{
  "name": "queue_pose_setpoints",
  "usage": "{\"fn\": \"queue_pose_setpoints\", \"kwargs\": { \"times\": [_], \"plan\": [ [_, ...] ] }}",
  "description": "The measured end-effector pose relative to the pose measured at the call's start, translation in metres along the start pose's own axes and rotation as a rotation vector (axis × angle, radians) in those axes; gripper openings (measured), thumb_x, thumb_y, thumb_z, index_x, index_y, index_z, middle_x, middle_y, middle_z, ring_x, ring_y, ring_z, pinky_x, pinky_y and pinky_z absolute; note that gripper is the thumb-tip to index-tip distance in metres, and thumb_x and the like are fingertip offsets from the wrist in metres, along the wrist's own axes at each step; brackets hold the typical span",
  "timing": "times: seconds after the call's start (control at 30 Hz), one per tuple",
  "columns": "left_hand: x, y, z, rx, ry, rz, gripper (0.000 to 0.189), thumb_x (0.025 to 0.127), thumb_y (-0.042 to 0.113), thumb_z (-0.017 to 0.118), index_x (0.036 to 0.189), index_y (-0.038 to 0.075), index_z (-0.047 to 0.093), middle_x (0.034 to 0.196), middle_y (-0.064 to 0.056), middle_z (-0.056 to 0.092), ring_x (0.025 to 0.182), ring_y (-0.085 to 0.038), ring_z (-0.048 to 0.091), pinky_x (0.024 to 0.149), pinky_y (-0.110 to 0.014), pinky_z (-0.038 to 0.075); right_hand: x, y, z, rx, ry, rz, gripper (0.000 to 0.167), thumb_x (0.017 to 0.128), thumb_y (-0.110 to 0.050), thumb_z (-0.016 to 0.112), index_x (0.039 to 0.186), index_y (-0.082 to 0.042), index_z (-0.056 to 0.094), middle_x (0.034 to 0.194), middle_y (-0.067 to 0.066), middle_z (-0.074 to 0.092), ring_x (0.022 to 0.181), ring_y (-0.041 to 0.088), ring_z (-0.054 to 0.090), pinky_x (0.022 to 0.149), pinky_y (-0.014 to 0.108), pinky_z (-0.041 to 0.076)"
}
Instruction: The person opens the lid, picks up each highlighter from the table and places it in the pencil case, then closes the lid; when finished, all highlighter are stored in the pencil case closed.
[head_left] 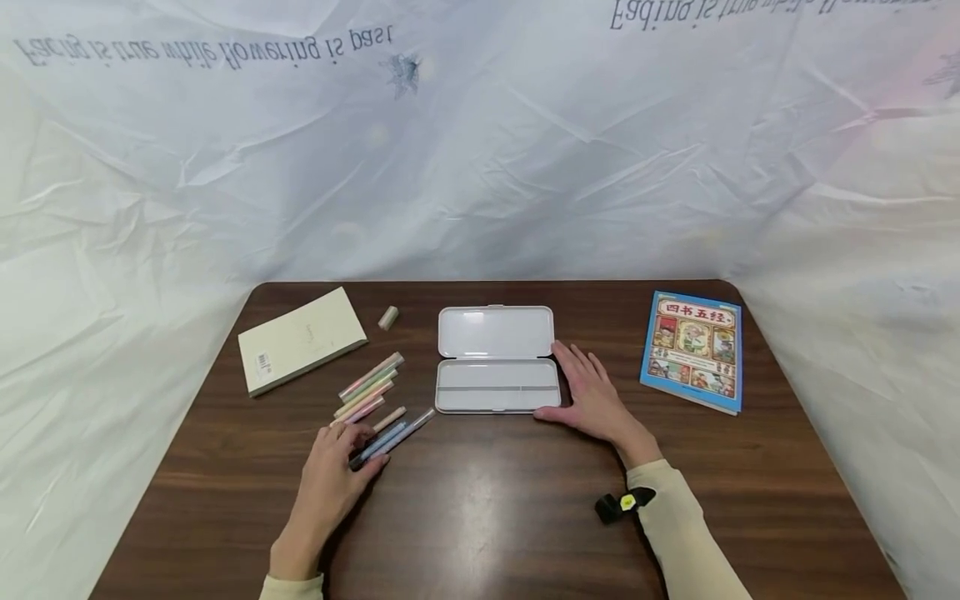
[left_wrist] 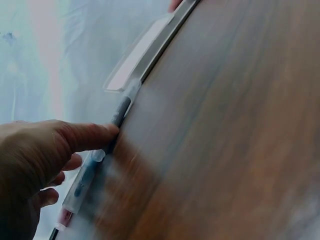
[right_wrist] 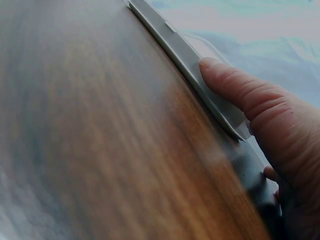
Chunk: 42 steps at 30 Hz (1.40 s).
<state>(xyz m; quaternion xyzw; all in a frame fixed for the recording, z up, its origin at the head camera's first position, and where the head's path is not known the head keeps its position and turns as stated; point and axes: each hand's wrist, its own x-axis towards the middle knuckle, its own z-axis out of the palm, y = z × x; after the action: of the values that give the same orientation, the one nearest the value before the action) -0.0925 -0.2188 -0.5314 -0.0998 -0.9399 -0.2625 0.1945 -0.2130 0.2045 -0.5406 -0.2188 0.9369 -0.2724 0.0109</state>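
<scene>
A white pencil case [head_left: 497,374] lies with its lid [head_left: 496,332] laid back, its inside split by dividers. My right hand [head_left: 592,402] rests at its right end, fingers extended near the hinge and thumb on the front corner. In the right wrist view the straight thumb [right_wrist: 235,85] touches the case's front wall [right_wrist: 187,65]. To the left, my left hand [head_left: 330,467] pinches two bluish pens [head_left: 393,440] between thumb and fingers. In the left wrist view the thumb tip presses a dark-barrelled pen [left_wrist: 121,111], with a clear blue pen [left_wrist: 86,176] behind it.
Several pastel pens [head_left: 369,387] lie in a slanted row beyond the left hand. Past them are a small pale eraser-like block [head_left: 387,317] and a cream notebook or box [head_left: 303,340]. A blue-edged book [head_left: 692,350] lies at the right. White cloth [head_left: 487,183] hangs around the table.
</scene>
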Motion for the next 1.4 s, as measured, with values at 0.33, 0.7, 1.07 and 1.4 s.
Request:
{"fn": "queue_pose_setpoints", "kwargs": {
  "times": [0.33,0.7,1.07,1.4],
  "plan": [
    [-0.002,-0.001,0.007,-0.003,0.015,-0.009,0.029,0.070,0.009,0.099,0.088,0.011,0.077,0.085,0.001,0.059,0.082,-0.018,0.051,0.063,-0.036,0.041,0.001,-0.002,-0.002,0.004,-0.014,0.019,0.118,0.083,-0.064,0.081,0.169,-0.009,0.021,0.173,0.015,0.026,0.159,0.042,0.019,0.125,0.065,0.008],
    [-0.003,0.000,0.015,-0.006,0.074,-0.031,0.023,0.073,0.005,0.096,0.087,0.007,0.078,0.085,-0.002,0.060,0.086,-0.022,0.054,0.069,-0.045,0.046,-0.004,0.002,-0.003,0.014,-0.014,0.023,0.118,0.084,-0.064,0.080,0.169,-0.009,0.020,0.174,0.015,0.025,0.160,0.041,0.019,0.125,0.064,0.008],
    [0.011,-0.001,0.017,-0.050,0.114,0.042,0.020,0.076,0.005,0.094,0.090,0.007,0.080,0.086,-0.004,0.060,0.084,-0.021,0.049,0.068,-0.040,0.043,-0.004,0.004,-0.003,0.018,-0.011,0.028,0.120,0.082,-0.066,0.080,0.169,-0.011,0.020,0.174,0.013,0.025,0.160,0.040,0.019,0.126,0.063,0.007],
    [0.058,0.011,0.022,-0.097,0.077,0.230,0.019,0.079,0.006,0.093,0.092,0.006,0.078,0.088,-0.005,0.062,0.087,-0.027,0.055,0.072,-0.041,0.044,-0.001,0.000,-0.003,0.031,-0.007,0.009,0.119,0.082,-0.065,0.081,0.169,-0.009,0.022,0.173,0.014,0.027,0.159,0.040,0.021,0.126,0.062,0.007]
  ]
}}
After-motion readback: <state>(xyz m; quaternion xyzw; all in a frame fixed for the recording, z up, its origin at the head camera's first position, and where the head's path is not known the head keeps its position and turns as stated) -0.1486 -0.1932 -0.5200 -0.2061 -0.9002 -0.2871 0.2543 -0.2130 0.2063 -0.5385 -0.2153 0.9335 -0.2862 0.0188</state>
